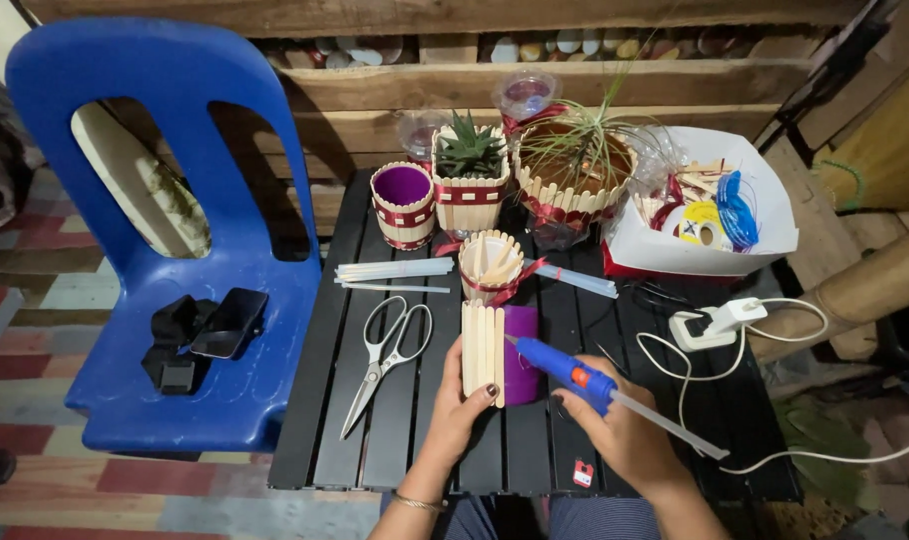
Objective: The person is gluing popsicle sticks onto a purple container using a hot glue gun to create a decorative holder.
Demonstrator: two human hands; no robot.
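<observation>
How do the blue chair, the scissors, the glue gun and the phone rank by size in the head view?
Largest to smallest:
1. blue chair
2. scissors
3. glue gun in the right hand
4. phone
Scissors and glue gun look close; unsure.

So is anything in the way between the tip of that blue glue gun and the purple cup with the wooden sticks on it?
Nothing visible. The right hand aims the blue glue gun so its nozzle nearly meets the purple cup, beside the row of wooden craft sticks the left hand steadies.
</observation>
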